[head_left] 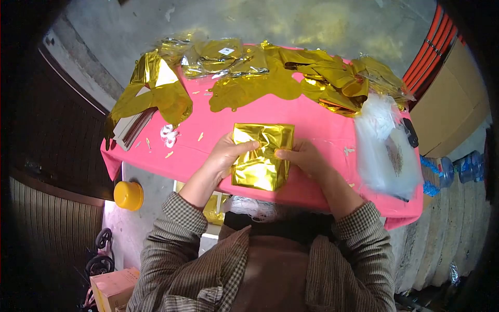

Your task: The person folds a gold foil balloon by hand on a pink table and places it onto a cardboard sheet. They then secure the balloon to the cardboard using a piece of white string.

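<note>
One folded foil packet (262,174): probably very light, soft and springy, slick to the touch, apt to crease or slide open; best pinched through all its layers at the two side edges.
Packet's look: roughly rectangular, mirror-bright gold, crinkled, with white glare low on its face.
Packet's place: at the middle of the worktop's (322,127) near edge; whether it touches the cloth, I cannot tell.
Left hand (227,156): grasping the packet's left side, thumb on top, other fingers mostly hidden.
Right hand (307,157): grasping the right side, thumb likewise on top.
White string (168,135): small bundle toward the left edge.
Clear plastic bags (379,164): piled by the near right corner.
Loose gold foil (249,92): spread along the far edge.
</note>
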`<state>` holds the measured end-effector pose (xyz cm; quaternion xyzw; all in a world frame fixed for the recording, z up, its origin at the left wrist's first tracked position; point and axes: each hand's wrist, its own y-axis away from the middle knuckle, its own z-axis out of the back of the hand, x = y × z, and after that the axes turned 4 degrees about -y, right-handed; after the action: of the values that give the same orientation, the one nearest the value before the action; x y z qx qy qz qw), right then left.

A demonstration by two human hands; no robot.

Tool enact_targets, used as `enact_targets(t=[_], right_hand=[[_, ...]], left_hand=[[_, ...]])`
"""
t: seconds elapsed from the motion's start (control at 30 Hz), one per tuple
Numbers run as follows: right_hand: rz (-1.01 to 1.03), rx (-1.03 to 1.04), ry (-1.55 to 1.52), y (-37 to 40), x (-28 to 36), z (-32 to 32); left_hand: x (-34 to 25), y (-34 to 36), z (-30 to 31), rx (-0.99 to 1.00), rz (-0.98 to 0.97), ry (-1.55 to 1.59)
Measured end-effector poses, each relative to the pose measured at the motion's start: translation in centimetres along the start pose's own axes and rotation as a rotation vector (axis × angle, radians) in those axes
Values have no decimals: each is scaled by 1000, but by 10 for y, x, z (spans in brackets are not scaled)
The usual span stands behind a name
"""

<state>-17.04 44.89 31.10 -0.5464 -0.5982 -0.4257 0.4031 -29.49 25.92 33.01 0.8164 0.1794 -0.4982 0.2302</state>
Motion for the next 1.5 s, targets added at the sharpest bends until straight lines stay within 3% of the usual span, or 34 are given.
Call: enact_targets(t=[0.13,0.27,0.4,0.5,0.57,0.73,0.83,0.93,0.97,1.03,1.07,1.17,1.23,1.3,1.37,1.43,1.5], right_hand=[[34,-89,-3,0,8,-5],[-45,-103,29,-2,1,3],[73,-135,92,-6,-5,4],[112,-188,138,-8,-10,11],[141,-217,174,-13,-16,17],[270,-283,218,-13,-17,12],[178,-225,229,-11,-13,15],[184,-292,428,-9,-9,14],[191,-269,429,-10,-9,18],[133,-330,709,-9,-11,25],[168,-351,496,-5,-1,7],[76,-425,482,3,18,-13],[127,-400,384,-3,3,-4],[175,-371,277,-6,-5,1],[159,-369,242,-6,-8,3],[161,-359,254,-6,-13,13],[156,-349,266,-7,-15,11]], left_hand=[[0,-3,-2,-178,-134,-166],[1,-7,2,-191,-222,-308],[4,-8,5,-209,-241,-380],[7,-2,4,-141,-208,-288],[1,7,-2,-39,-131,-500],[1,13,5,55,-44,-508],[3,15,7,23,-95,-534],[-2,20,5,-84,-15,-726],[0,21,6,-85,-81,-716],[4,24,13,-103,-123,-757],[-7,32,6,-116,-90,-846],[-10,47,17,-180,-120,-840],[-18,56,33,-221,-169,-885],[-28,65,56,-359,-165,-944],[-39,69,93,-542,-397,-1143],[-58,70,134,-757,-339,-1140],[-69,65,169,-820,-400,-1229]])
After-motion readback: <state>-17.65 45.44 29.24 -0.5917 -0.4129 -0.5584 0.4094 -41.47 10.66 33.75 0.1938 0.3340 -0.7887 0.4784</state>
